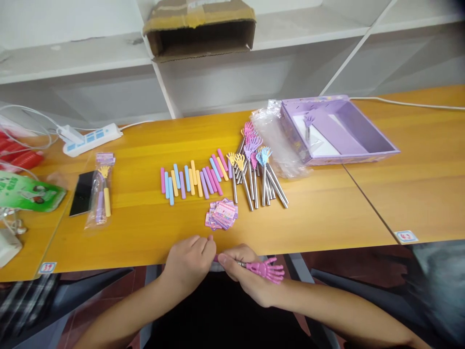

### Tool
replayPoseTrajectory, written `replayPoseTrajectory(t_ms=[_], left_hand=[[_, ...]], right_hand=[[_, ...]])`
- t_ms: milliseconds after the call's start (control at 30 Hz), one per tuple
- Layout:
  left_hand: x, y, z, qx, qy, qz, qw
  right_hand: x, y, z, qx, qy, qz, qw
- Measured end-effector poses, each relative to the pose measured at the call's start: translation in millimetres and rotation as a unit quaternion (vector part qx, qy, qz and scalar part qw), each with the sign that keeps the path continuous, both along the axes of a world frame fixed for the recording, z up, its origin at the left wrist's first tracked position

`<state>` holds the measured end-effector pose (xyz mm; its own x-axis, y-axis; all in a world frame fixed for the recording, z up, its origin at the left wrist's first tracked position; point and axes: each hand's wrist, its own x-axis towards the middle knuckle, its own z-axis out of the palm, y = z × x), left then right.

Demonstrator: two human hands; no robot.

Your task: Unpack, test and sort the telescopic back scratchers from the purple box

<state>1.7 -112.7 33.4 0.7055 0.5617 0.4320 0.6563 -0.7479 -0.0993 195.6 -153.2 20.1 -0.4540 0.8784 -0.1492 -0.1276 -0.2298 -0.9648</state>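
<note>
Both my hands meet at the table's near edge, closed on one pink hand-shaped back scratcher (267, 269). My right hand (244, 271) grips its metal stem, the pink claw sticking out to the right. My left hand (189, 263) pinches the other end, where a bit of purple shows between the fingers. Just beyond my hands lies a small stack of pink cards (222, 214). Farther back are a row of pastel handle sleeves (194, 178) and a pile of metal scratchers (256, 170) with coloured claws.
A purple box lid (366, 152) with clear plastic bags (278, 145) sits back right. At left lie a bagged scratcher (100, 190), a black phone (82, 193), a power strip (92, 139), a green packet (29, 193). A cardboard box (199, 29) rests on the shelf.
</note>
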Motion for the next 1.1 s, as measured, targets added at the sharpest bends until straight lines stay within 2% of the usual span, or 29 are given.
replayPoseTrajectory(t_ms=[100, 300, 667, 867, 1000, 1067, 1100], left_hand=[[-6, 5, -1.7, -0.007, 0.020, -0.012, 1.000], [-12, 8, -0.1, -0.028, 0.025, -0.031, 0.999], [-19, 7, -0.1, -0.024, 0.049, -0.037, 0.998], [-24, 4, 0.2, -0.029, 0.049, -0.037, 0.998], [-49, 12, -1.6, -0.043, 0.045, -0.029, 0.998], [-74, 23, -2.5, -0.055, 0.051, -0.006, 0.997], [-89, 31, -2.5, -0.071, 0.052, 0.025, 0.996]], right_hand=[[-2, -2, -9.7, -0.004, 0.021, -0.002, 1.000], [-2, -10, -24.6, -0.012, -0.004, -0.005, 1.000], [9, -11, -12.9, 0.011, -0.054, 0.019, 0.998], [14, -13, -2.7, 0.017, -0.029, 0.023, 0.999], [26, -24, -8.1, 0.008, -0.040, 0.009, 0.999], [37, -30, -11.2, 0.022, -0.046, -0.025, 0.998], [45, -31, -10.2, 0.046, -0.042, -0.056, 0.997]])
